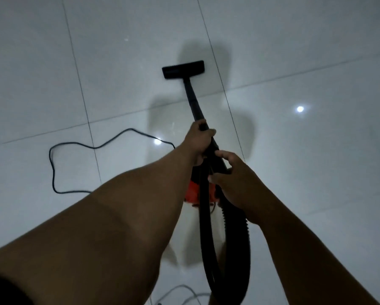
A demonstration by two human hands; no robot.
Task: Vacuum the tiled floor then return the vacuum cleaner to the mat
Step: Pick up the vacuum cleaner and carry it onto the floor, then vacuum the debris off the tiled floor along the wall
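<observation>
One vacuum cleaner is seen, with one black wand, one flat black floor head and one ribbed black hose; two bare hands and two forearms are counted, and one black power cord lies in loose curves on the left. A second, thinner pale cable is visible at the bottom edge, but where it goes cannot be told because it is cut off there. The left hand is closed around the upper part of the wand. The right hand is placed just below it, at the joint of wand and hose, with the fingers curled on the black tube; how firmly it is clamped cannot be told. The body of the machine is mostly hidden behind the arms and the hose, so only a small red-orange part with something pale under it is made out. The floor head rests flat on the glossy white tiled floor, beside a grout line, well ahead of the hands. A dark shape at the top left corner is cut off and cannot be identified. The picture is dim, and three bright light reflections are seen on the tiles.
</observation>
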